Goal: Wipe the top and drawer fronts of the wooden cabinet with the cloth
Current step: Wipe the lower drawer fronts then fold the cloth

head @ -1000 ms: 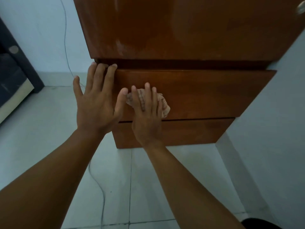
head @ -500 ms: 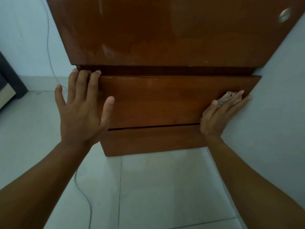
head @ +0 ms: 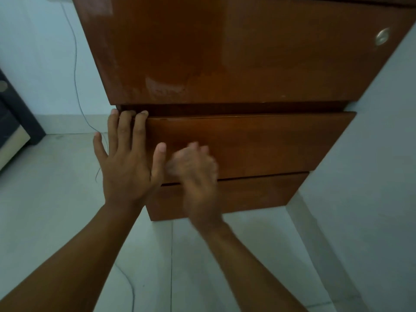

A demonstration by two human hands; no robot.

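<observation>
Left hand (head: 126,167): spread flat on drawer front's (head: 258,143) left end.
Right hand (head: 198,174): blurred, grip unclear, just beside left thumb.
Cloth (head: 173,165): pale blur under right hand.

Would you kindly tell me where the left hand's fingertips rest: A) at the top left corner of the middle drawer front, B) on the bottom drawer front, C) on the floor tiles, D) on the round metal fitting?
A: the left hand lies flat and reaches up to the top left corner of the middle drawer front.
</observation>
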